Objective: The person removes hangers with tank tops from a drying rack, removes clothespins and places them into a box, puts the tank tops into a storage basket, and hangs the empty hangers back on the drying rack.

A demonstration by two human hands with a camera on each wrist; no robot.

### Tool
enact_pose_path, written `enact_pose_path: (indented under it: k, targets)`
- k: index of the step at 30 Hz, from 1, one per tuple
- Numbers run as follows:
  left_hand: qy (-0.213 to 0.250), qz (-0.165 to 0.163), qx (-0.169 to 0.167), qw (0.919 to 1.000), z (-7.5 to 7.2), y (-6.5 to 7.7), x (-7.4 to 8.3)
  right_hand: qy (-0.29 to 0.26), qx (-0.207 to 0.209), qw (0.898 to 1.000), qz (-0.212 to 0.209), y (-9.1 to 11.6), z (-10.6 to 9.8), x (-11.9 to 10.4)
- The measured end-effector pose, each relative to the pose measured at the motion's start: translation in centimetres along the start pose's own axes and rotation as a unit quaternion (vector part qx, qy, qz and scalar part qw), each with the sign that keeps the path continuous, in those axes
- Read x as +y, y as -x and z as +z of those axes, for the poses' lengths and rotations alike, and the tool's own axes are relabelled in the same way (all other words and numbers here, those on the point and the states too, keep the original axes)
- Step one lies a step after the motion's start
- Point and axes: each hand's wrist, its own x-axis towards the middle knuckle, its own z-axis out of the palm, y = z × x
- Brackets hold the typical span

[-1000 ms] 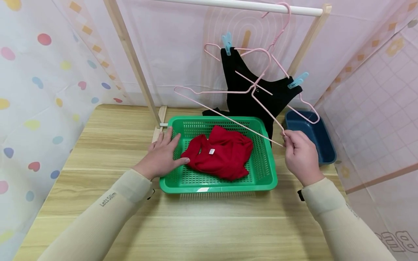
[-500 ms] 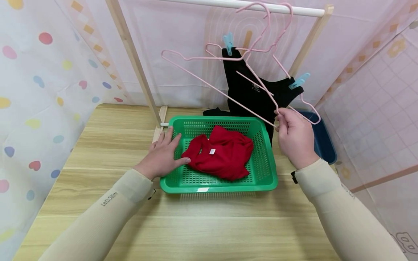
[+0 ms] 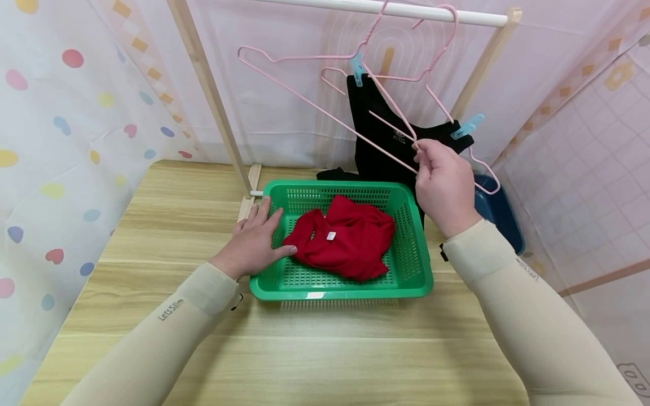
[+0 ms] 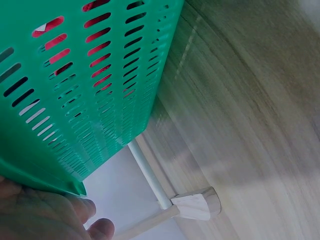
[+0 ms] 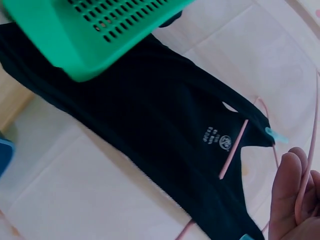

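Note:
My left hand rests on the left rim of a green plastic basket, fingers spread and thumb over the inside. A crumpled red garment with a small white label lies in the basket. In my right hand I pinch one lower corner of a pink clothes hanger, tilted in the air, its hook cut off by the head view's top edge. Behind it a black tank top hangs from another pink hanger, held by light blue clothespins at the straps.
A rack with a white rod and wooden posts stands at the back of the wooden table. A dark blue basin sits at the right, partly behind my right arm. Patterned cloth surrounds the table's back and sides.
My right hand has risen and moved left and away from me, carrying the hanger up toward the rod. My left hand and the basket have stayed in place.

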Motion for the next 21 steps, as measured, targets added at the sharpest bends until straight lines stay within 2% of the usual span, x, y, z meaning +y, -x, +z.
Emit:
enact_pose_path:
  k: [6, 21]
  targets:
    - [-0.004, -0.001, -0.001, 1.0000, 0.0, 0.0, 0.1, -0.003, -0.014, 1.000, 0.007, -1.2, 0.6, -1.0]
    - [-0.006, -0.002, 0.002, 1.0000, 0.2, 0.0, 0.0, -0.004, -0.054, 0.999, -0.006, -3.0, 2.9, -3.3]
